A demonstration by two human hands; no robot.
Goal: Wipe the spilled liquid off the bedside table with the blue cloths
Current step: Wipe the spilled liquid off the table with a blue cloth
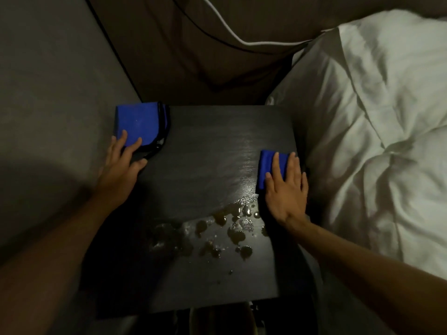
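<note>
A dark bedside table (193, 146) fills the middle of the view. Brownish spilled liquid (217, 228) lies in blotches and drops across its near half, with a wet sheen streaking toward the right side. A folded blue cloth (139, 122) with black trim sits at the table's far left corner; my left hand (121, 165) rests on its near edge, fingers spread flat. A second, smaller blue cloth (266, 165) lies by the right edge, pressed flat under my right hand (286, 187).
A bed with a white pillow and rumpled white sheets (375, 141) borders the table's right side. A grey wall (48, 93) runs along the left. A brown headboard panel (193, 56) with a black and a white cable stands behind.
</note>
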